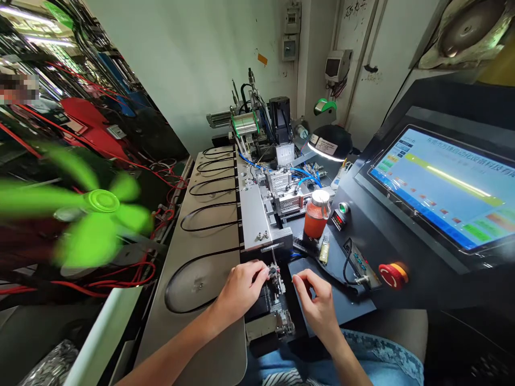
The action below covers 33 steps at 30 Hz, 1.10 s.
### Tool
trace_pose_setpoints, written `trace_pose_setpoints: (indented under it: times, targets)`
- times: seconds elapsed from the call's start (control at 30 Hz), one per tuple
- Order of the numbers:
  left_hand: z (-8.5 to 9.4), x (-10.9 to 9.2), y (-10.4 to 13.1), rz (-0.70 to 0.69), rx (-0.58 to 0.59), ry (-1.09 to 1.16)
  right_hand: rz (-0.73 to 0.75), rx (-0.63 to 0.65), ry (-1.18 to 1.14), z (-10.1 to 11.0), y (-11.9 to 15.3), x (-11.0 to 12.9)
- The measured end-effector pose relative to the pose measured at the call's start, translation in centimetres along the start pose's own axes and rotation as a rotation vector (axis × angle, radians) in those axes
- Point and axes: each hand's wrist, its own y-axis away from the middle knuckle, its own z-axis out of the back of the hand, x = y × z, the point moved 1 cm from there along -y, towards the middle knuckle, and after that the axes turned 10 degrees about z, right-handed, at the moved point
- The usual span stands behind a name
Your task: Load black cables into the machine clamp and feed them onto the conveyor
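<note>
My left hand point(242, 286) reaches over the front end of the bench. Its thumb and index finger are pinched together at the small metal fixture point(277, 280); what sits between them I cannot make out. On the other side of that fixture, apart from it, my right hand point(317, 301) is held with thumb and index tips together. Anything in that pinch is too small to see. Below both hands is a second metal mechanism point(285, 323). A looped black cable point(168, 279) lies on the bench to the left of my left hand.
More cable loops point(183, 217) line the beige bench top point(177, 241). Beyond stand the machine's cylinders point(285, 193), a wire spool point(245, 124) and a lamp point(330, 143). A red bottle point(316, 217), a touchscreen point(446, 187) and an emergency stop point(392, 275) are right; a green fan point(102, 201) spins left.
</note>
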Motion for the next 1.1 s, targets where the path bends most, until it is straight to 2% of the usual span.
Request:
trace_pose_setpoints:
  times: [0.3, 0.57, 0.8, 0.9, 1.1]
  targets:
    - [-0.5, -0.2, -0.1, 0.012, -0.038, -0.128, -0.006, 0.050, -0.027, -0.4, -0.3, -1.0]
    - [-0.8, -0.3, -0.5, 0.013, -0.056, -0.172, 0.022, 0.198, -0.050, -3.0, -2.7, -1.7]
    - [-1.1, 0.1, -0.4, -0.037, -0.083, -0.213, -0.001, 0.136, -0.218, -4.0, -2.7, -1.9]
    - [-1.0, 0.4, 0.0, -0.115, -0.172, -0.219, -0.009, 0.115, -0.239, -4.2, -2.5, -2.0]
    - [-0.4, 0.9, 0.7, -0.492, -0.330, -0.320, -0.026, 0.086, -0.278, -4.5, -2.3, -2.2]
